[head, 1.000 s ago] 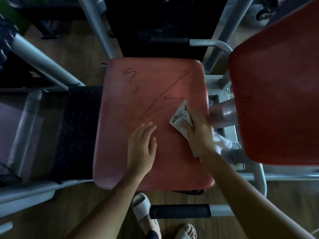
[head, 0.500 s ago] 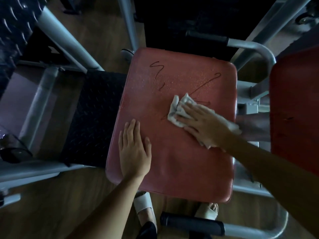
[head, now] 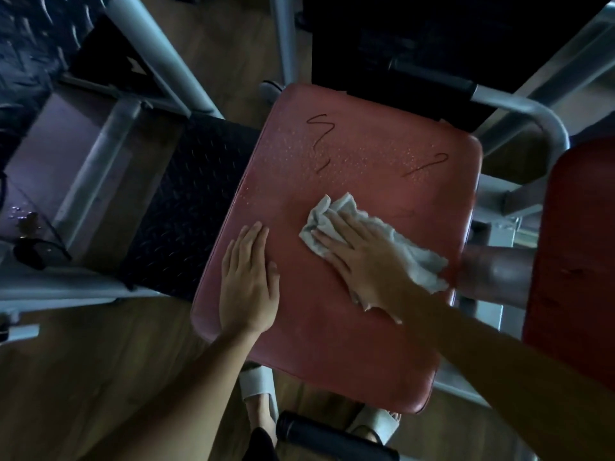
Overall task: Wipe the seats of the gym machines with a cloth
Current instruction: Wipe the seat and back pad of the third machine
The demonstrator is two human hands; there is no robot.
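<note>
Pressing cloth [head: 336, 211] onto seat [head: 366, 344] under flat right hand [head: 362, 261], fingers straight, likely to scrub marks [head: 319, 144] ahead of that hand. Bracing left hand [head: 248, 277] alongside, flat, empty, probably to steady seat.

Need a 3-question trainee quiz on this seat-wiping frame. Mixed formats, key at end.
1. True or false: the left hand grips the cloth.
2. What is the right hand doing? A) pressing the cloth flat onto the seat B) hanging beside the seat C) holding a spray bottle
3. Fill in (near/far from the person): the dark scribbles lie on the seat's ___ half, beyond the cloth.
Key: 1 false, it rests flat on the seat; 2 A; 3 far.
</note>
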